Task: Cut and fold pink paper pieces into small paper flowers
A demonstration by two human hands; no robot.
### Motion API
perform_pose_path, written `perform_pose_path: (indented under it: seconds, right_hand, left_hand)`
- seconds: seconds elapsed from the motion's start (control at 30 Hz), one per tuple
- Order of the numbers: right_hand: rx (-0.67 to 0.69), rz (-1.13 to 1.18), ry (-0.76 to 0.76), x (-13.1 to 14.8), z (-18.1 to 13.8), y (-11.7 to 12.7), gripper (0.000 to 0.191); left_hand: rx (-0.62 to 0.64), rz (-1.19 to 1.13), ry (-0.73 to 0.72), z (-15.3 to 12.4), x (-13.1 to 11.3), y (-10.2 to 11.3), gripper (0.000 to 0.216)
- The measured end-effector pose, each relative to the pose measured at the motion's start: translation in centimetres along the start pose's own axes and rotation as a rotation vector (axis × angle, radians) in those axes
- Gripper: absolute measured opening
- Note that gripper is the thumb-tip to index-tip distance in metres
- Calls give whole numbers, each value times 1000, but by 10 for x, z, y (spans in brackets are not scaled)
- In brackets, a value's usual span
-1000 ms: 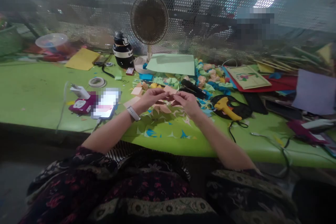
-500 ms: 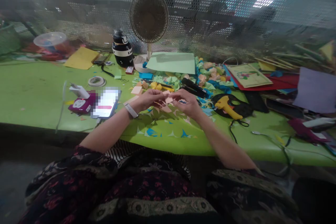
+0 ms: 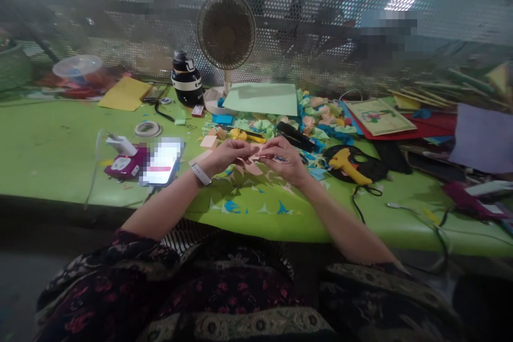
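Observation:
My left hand point(image 3: 226, 154) and my right hand point(image 3: 285, 159) meet over the green table point(image 3: 52, 144), fingers pinched together on a small peach paper piece point(image 3: 256, 153) held between them. A white band sits on my left wrist point(image 3: 200, 173). Under and around the hands lie several cut paper scraps in peach, green and blue point(image 3: 256, 192). More folded paper pieces are heaped just beyond the hands point(image 3: 272, 124).
A phone point(image 3: 162, 160) and a charger on a purple pouch point(image 3: 122, 157) lie left of my hands. A yellow glue gun point(image 3: 348, 164) lies to the right. Tape roll point(image 3: 148, 129), black bottle point(image 3: 186, 79), small fan point(image 3: 226, 32) and a light green sheet point(image 3: 262, 98) stand behind.
Both hands stayed together over the table, shifting slightly while working the peach paper between the fingers. The view moved a little.

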State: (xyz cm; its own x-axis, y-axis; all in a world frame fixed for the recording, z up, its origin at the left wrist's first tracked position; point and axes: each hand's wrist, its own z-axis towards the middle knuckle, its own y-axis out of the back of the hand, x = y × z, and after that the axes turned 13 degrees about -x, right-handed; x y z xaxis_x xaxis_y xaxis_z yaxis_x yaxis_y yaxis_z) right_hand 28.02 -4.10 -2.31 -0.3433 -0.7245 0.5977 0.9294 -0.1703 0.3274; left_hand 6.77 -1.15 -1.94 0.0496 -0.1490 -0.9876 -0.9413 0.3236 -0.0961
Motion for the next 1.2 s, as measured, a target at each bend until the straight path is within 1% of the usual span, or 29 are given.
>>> perform_pose_path:
  seconds: [0.1, 0.27, 0.37, 0.47, 0.63, 0.83, 1.03, 1.2]
  right_hand:
    - [-51, 15, -75, 1, -1, -3, 21]
    - [-143, 32, -303, 5, -3, -10, 41]
    - [-150, 86, -412, 6, -4, -14, 47]
    - [-136, 92, -470, 5, -5, -16, 49]
    - [-145, 96, -470, 3, -6, -16, 49]
    - [-134, 76, -461, 3, -5, -15, 47]
    - [-116, -18, -435, 3, -6, -14, 45]
    - [-104, -44, -390, 3, -7, -15, 37]
  left_hand:
    - [-22, -2, 3, -1, 0, -1, 38]
    - [15, 7, -25, -2, 2, -5, 39]
    - [36, 8, -72, -2, 2, -6, 39]
    - [67, 27, -95, -2, 2, -7, 39]
    - [102, 75, -106, -6, -1, -7, 33]
    - [121, 74, -113, -11, -5, -8, 28]
    - [100, 59, -108, -10, -3, -7, 32]
    - [51, 66, -93, -9, 1, -9, 35]
